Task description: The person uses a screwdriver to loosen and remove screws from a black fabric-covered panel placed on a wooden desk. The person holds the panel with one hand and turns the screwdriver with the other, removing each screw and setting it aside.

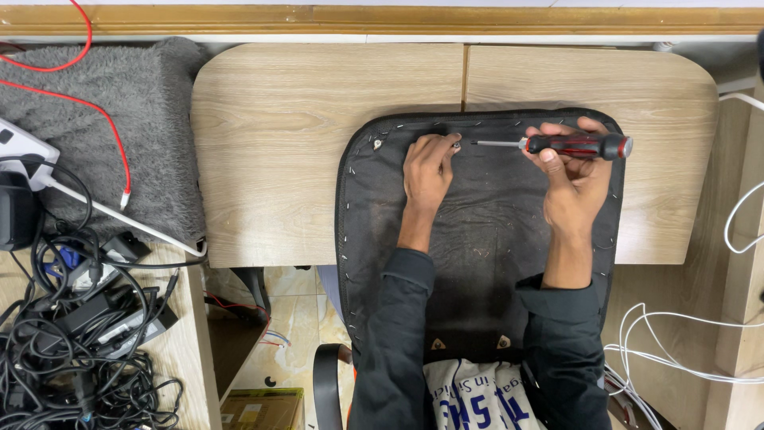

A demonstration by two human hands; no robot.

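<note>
Black fabric covers the underside of a chair seat point(477, 239) lying flat across a pale wooden table point(318, 143), its near edge hanging over toward the person's lap and its far edge reaching about the middle of the tabletop. Staples run along the rim, so the cloth looks thin and soft over what I'd judge to be a stiff board; it would likely carry best by its hard edges, since the fabric itself would slip or tear at the staples. At the seat's twelve o'clock a small metal screw or fitting point(457, 145) sits pinched under the fingertips of the left hand point(427, 171), which is curled closed on it; tiny and smooth, it seems easy to drop. Just to its three o'clock the thin steel tip of a screwdriver point(557, 145) points at it, lying level, the red-and-black handle wrapped in the right hand point(574, 179), fingers shut around the thick grip. That handle looks rubbery and sure to hold; the shaft is slim and rigid. Another small fitting point(377, 144) shows at the seat's ten o'clock, and two triangular tabs near six. Farther out, at nine o'clock of the table, a grey fluffy cushion point(103, 127) carries a red wire point(111, 127), with a heap of black cables point(72, 342) below, and white cables point(684, 350) at four o'clock.
</note>
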